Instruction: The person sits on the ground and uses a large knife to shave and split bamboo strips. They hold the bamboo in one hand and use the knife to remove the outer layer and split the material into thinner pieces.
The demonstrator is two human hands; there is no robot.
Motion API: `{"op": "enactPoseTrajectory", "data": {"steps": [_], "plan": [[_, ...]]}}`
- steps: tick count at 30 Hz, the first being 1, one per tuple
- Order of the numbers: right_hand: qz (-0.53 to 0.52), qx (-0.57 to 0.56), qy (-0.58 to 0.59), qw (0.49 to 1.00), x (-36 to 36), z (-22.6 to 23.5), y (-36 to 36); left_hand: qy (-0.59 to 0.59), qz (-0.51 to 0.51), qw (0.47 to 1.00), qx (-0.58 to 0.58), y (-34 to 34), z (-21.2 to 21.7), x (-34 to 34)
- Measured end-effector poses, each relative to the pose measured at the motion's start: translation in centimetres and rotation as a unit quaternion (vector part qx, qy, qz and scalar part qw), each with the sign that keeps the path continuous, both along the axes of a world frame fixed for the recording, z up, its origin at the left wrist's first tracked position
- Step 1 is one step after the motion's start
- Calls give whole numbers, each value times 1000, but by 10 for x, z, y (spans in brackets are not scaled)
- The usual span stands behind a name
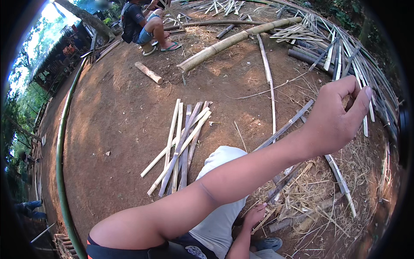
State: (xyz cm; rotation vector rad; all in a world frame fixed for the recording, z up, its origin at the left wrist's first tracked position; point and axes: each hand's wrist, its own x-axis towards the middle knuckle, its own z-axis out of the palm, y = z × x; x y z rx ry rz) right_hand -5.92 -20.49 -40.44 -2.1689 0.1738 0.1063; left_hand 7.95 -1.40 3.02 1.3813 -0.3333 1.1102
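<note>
My left arm reaches across the view to the right, and my left hand [338, 116] is raised with its fingers curled toward the thumb. Nothing shows between the fingertips; the other fingers are partly hidden. Low in the middle, beside my light trouser leg [217, 216], my right hand [255, 214] is closed at the lower end of a dark bamboo strip [282, 186], which slants up to the right and passes partly under my left forearm. Pale shavings [308, 196] litter the ground around it. A loose pile of split bamboo strips [179, 149] lies left of my leg.
Another long split strip [286, 125] slants behind my forearm. A thick bamboo pole [237, 44] and a short log [148, 72] lie farther off. Bamboo heaps [345, 56] line the right. A green pole [61, 146] runs along the left. Another person [144, 26] sits at the back.
</note>
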Motion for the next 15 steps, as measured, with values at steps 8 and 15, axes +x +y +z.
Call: {"op": "enactPoseTrajectory", "data": {"steps": [8, 15], "plan": [[12, -36, 40, 998, 4, 26, 5, 2, -149, 984, -93, -11, 6, -16], [11, 13, 55, 998, 1, 67, 7, -5, -154, 988, -3, -17, 2, -29]]}}
